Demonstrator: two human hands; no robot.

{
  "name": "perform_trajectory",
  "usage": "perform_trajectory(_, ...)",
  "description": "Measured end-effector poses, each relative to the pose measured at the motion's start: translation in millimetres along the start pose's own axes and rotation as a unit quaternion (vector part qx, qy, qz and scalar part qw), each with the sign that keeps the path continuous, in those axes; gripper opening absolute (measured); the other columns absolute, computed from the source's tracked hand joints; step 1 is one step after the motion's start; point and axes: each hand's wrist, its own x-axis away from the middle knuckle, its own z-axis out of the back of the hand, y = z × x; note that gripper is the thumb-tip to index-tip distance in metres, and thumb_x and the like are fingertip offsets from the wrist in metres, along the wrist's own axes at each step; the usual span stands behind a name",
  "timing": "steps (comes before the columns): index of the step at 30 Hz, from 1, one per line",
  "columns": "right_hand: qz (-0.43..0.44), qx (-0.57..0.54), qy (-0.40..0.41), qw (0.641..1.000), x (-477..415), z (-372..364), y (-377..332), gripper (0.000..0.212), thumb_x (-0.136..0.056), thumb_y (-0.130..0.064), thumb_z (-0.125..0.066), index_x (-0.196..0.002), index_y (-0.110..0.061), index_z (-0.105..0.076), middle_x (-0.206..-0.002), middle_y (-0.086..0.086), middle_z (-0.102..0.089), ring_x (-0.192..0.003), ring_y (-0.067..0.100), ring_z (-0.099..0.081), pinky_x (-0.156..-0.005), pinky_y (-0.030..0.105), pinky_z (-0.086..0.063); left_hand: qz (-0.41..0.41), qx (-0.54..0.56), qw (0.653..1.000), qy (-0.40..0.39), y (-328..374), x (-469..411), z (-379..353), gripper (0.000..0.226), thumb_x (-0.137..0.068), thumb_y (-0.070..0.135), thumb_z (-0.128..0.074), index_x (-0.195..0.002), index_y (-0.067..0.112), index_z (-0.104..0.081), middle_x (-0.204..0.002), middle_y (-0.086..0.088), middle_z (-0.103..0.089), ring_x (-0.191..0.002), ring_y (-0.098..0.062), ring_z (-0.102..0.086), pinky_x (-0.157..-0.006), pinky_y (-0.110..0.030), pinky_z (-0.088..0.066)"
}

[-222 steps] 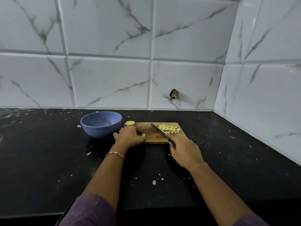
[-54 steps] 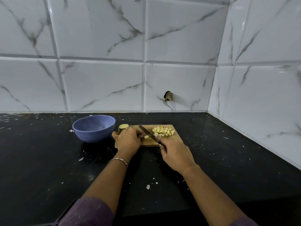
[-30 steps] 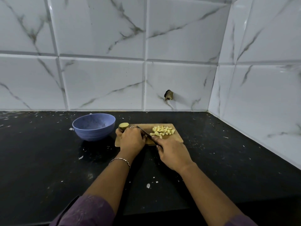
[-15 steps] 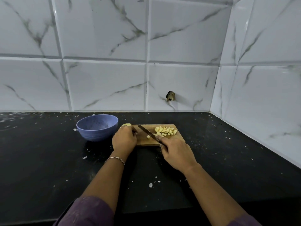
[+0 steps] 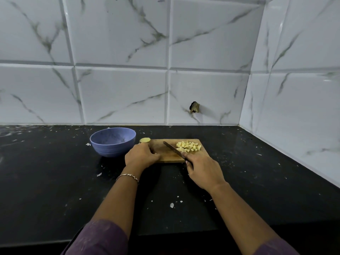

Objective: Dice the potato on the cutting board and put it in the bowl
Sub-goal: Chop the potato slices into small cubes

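Right fingers (image 5: 189, 157) clamped on one knife (image 5: 172, 149), left fingers (image 5: 148, 150) curled, hold unclear, one bowl (image 5: 112, 150), one potato heap (image 5: 188, 146)

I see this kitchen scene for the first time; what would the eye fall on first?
The right hand grips a knife over the cutting board, its blade beside a pile of diced potato. The left hand rests on the board's left end, and a blue bowl stands left of the board.

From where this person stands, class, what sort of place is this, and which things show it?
Most likely a home kitchen: a dark countertop backed by marble-look wall tiles, a wooden cutting board with diced potato on it, and a knife gripped in the right hand.
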Motion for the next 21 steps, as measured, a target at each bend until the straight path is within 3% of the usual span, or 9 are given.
perform_trajectory(7, -0.01, -0.012, -0.005, 1.0, -1.5, -0.6, 0.8, 0.041, -0.101, -0.032, -0.049, -0.141, -0.04, -0.051, -0.116, -0.003, -0.06, -0.096, 0.014, -0.061, -0.083, 0.032, -0.054, -0.019, 0.04, 0.999, -0.018, 1.8, -2.9, -0.6, 0.035, -0.085, 0.043, -0.068, -0.11, 0.02, -0.067, -0.104, -0.003, -0.07, -0.099, -0.023, -0.066, -0.081, -0.034, -0.052)
perform_trajectory(11, -0.011, -0.037, -0.007, 0.999, 0.1, 0.5, -1.9, 0.041, -0.101, -0.031, -0.05, -0.142, -0.039, -0.051, -0.114, -0.002, -0.06, -0.095, 0.015, -0.061, -0.083, 0.033, -0.054, -0.035, 0.073, 0.997, 0.004, 4.5, -3.2, -8.1, 0.023, -0.086, 0.035, -0.07, -0.106, 0.026, -0.071, -0.103, 0.002, -0.072, -0.098, -0.019, -0.066, -0.085, -0.036, -0.056)
perform_trajectory(18, -0.002, -0.054, -0.023, 0.998, 1.1, -1.3, -4.4, 0.041, -0.103, -0.032, -0.046, -0.144, -0.041, -0.048, -0.105, -0.005, -0.058, -0.095, 0.012, -0.057, -0.08, 0.029, -0.05, -0.043, 0.096, 0.993, 0.048, 10.5, -3.2, -22.4, 0.021, -0.087, 0.034, -0.07, -0.108, 0.03, -0.071, -0.103, 0.006, -0.072, -0.096, -0.014, -0.066, -0.081, -0.032, -0.056)
perform_trajectory(21, 0.003, -0.05, -0.03, 0.998, 0.3, -1.8, -4.1, 0.042, -0.104, -0.033, -0.045, -0.145, -0.041, -0.046, -0.115, -0.004, -0.061, -0.103, 0.013, -0.057, -0.084, 0.03, -0.05, -0.033, 0.091, 0.993, 0.066, 14.4, -4.6, -26.5, 0.021, -0.086, 0.037, -0.069, -0.106, 0.03, -0.072, -0.101, 0.006, -0.072, -0.096, -0.016, -0.066, -0.079, -0.031, -0.054)
